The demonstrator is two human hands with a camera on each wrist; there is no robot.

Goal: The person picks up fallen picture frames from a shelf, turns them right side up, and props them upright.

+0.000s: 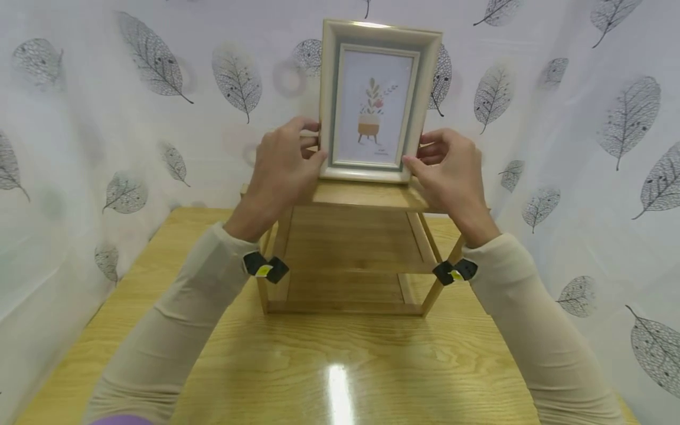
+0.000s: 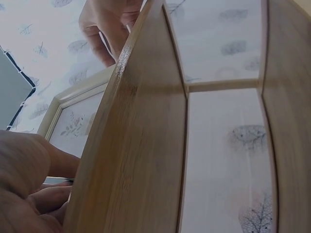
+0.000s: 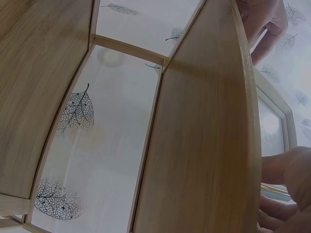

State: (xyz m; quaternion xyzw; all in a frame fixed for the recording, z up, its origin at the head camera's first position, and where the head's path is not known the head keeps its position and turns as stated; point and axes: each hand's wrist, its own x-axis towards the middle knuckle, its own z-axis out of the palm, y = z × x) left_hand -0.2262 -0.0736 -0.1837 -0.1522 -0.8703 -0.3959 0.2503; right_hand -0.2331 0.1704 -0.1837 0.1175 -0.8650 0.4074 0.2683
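Picture frame [image 1: 378,103], 1: upright at wooden rack top [image 1: 361,195] (contact unclear); likely light, stiff, front fragile. Left hand [image 1: 287,158], right hand [image 1: 450,168]: fingers pinching lower side edges, sound hold.

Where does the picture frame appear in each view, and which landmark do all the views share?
Head: picture frame at top, just right of centre.
Left wrist: picture frame at left, partly hidden.
Right wrist: picture frame at right, partly hidden.
Shared landmark: the wooden shelf.
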